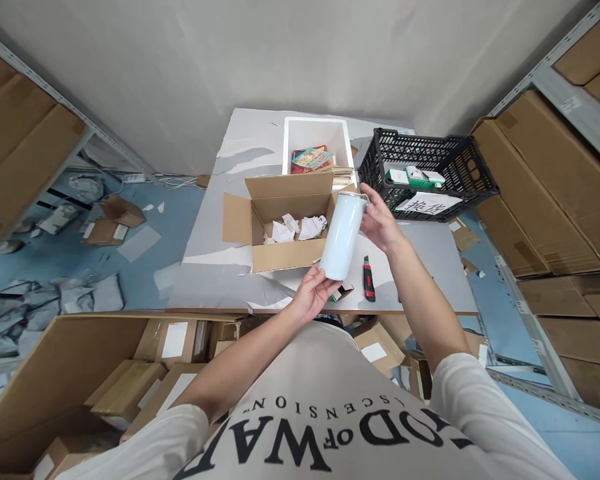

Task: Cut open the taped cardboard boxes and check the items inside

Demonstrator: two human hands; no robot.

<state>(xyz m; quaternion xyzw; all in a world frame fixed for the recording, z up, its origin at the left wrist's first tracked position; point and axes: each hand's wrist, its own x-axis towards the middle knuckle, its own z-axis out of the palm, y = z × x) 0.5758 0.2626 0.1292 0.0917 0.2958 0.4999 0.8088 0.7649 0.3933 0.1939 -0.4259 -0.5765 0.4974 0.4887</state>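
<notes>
A pale blue tumbler [343, 235] with a clear lid is held tilted above the table between both hands. My left hand [313, 293] cups its bottom end. My right hand [380, 221] grips its top by the lid. Just behind and left of the tumbler stands an open cardboard box [280, 257] with crumpled white paper [296, 228] inside. A red and black utility knife [369, 279] lies on the table under the tumbler's right side.
A grey table [215, 267] carries a white foam box [314, 127] with colourful packets and a black plastic crate [430, 160] with small boxes. Cardboard cartons [130, 393] crowd the floor near me. Shelves with flat cardboard [545, 193] stand on both sides.
</notes>
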